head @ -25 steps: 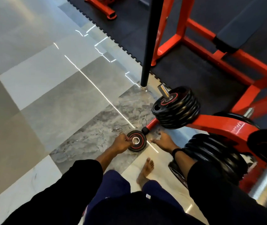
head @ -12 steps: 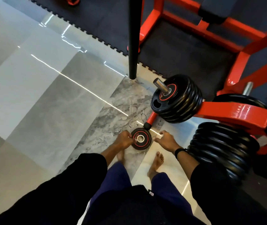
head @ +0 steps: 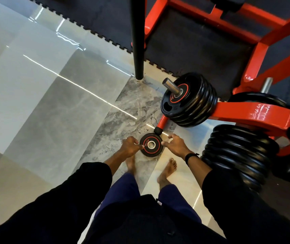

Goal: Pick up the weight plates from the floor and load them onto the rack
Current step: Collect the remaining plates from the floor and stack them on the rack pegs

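Note:
A small black weight plate (head: 151, 152) with a red ring and a steel-lined hole sits low by the floor, just in front of the black foot cap (head: 157, 130) of the red rack (head: 246, 114). My left hand (head: 131, 147) pinches its left rim, thumb on the face. My right hand (head: 176, 147) has its fingertips at the right rim, fingers loosely bent. A steel peg (head: 171, 86) on the rack carries several black plates (head: 191, 106). A larger stack of plates (head: 237, 155) hangs on the rack at my right.
A black upright pole (head: 137, 41) stands on the tile just beyond the plate. A dark rubber mat (head: 184, 50) lies under the red frame. My bare feet (head: 167, 171) stand on the glossy grey tiles (head: 52, 111) close behind the plate.
My right hand has moved in from the floor beside the plate to its right rim. My left hand keeps its hold. The view has risen and swung toward the rack.

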